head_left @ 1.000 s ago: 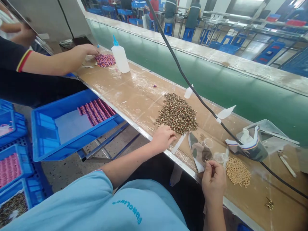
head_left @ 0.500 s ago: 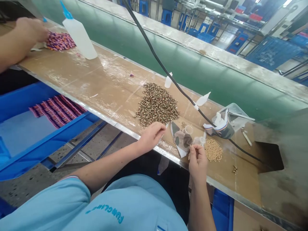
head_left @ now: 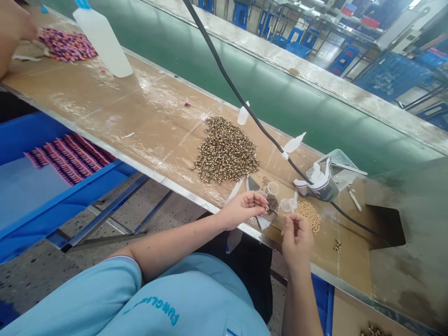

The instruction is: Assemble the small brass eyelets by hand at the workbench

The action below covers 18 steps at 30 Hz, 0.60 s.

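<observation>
My left hand (head_left: 245, 209) reaches over the front edge of the table, with a small gold-coloured piece (head_left: 266, 208) pinched at its fingertips. Close on its right, my right hand (head_left: 297, 235) has thumb and fingers pressed together; whatever lies between them is too small to make out. Behind my left hand spreads a heap of small gold-and-dark pieces (head_left: 227, 149). A patterned grey cloth (head_left: 273, 212) lies partly behind the left fingertips. Two small clear round dishes stand by it, one dish (head_left: 273, 188) farther back. Beyond my right hand is a pile of beige beads (head_left: 310, 215).
A black cable (head_left: 231, 86) crosses above the table. Behind it are a small white bottle (head_left: 243, 114) and a clear tray (head_left: 345, 165). A large bottle (head_left: 105, 44) stands near another person's arm (head_left: 12, 32) and purple-orange pieces (head_left: 66, 44). Blue bins hang below.
My left hand has moved right, from the heap's front edge to beside my right hand, and now shows a small piece in its fingertips. My right hand has shifted slightly right and down.
</observation>
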Available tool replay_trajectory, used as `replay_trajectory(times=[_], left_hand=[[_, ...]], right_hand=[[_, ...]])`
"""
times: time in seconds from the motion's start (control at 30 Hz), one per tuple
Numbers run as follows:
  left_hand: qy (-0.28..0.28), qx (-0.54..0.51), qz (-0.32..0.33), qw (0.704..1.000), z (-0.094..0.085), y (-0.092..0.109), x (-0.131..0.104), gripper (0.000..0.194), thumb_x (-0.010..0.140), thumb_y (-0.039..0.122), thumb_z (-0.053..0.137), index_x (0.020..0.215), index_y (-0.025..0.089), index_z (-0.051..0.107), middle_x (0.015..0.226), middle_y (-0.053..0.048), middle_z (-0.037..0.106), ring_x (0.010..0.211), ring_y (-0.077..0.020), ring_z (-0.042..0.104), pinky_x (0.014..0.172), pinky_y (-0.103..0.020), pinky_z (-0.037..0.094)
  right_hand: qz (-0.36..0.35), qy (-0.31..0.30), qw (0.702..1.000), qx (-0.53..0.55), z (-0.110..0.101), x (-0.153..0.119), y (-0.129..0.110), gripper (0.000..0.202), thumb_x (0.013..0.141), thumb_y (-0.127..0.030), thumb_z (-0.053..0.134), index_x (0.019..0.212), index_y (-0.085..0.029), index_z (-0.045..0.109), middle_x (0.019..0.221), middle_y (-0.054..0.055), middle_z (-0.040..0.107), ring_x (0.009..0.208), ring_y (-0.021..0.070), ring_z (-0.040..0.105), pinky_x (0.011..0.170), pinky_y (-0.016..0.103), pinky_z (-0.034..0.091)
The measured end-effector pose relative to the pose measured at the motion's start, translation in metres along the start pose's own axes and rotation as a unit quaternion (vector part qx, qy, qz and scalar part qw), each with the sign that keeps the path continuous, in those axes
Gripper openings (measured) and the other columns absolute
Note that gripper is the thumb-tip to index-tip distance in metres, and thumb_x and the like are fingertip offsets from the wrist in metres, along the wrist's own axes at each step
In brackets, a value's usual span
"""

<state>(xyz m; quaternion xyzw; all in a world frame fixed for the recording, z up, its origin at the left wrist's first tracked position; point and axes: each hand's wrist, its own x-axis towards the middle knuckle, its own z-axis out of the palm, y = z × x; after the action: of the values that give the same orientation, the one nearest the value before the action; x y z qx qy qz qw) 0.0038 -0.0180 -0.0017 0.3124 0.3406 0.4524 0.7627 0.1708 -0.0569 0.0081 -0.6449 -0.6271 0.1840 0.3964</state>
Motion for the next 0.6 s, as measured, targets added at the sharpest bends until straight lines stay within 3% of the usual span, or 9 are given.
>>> replay_trajectory(times=[0.27, 0.43, 0.6], left_hand=[[-0.019, 0.04, 0.0, 0.999, 0.0, -0.001, 0.0, 0.017, 0.068, 0.02, 0.071, 0.078, 0.013, 0.06, 0.072, 0.0, 0.062, 0.069, -0.0089, 0.06, 0.073, -0.025, 0.047], [-0.038, 0.052, 0.005, 0.998, -0.001, -0.001, 0.0, 0.015, 0.069, 0.021, 0.069, 0.079, 0.013, 0.06, 0.073, 0.001, 0.061, 0.068, -0.0084, 0.059, 0.07, -0.023, 0.047], [-0.038, 0.062, -0.003, 0.997, -0.002, 0.0, -0.001, 0.015, 0.069, 0.02, 0.069, 0.078, 0.014, 0.059, 0.072, 0.001, 0.06, 0.07, -0.0084, 0.059, 0.069, -0.022, 0.046]], right_hand=[[-0.105, 0.013, 0.975, -0.195, -0.023, 0.014, 0.008, 0.023, 0.091, -0.037, 0.039, 0.082, -0.02, 0.052, 0.076, 0.002, 0.054, 0.069, 0.0155, 0.051, 0.062, 0.028, 0.036], [-0.119, 0.01, 0.956, -0.269, -0.035, 0.03, 0.014, 0.028, 0.092, -0.039, 0.034, 0.081, -0.021, 0.052, 0.079, 0.004, 0.055, 0.073, 0.0175, 0.05, 0.061, 0.028, 0.033], [-0.193, -0.013, 0.928, -0.32, -0.039, 0.046, 0.018, 0.028, 0.093, -0.036, 0.033, 0.08, -0.021, 0.053, 0.076, 0.005, 0.057, 0.072, 0.0185, 0.05, 0.066, 0.03, 0.034]])
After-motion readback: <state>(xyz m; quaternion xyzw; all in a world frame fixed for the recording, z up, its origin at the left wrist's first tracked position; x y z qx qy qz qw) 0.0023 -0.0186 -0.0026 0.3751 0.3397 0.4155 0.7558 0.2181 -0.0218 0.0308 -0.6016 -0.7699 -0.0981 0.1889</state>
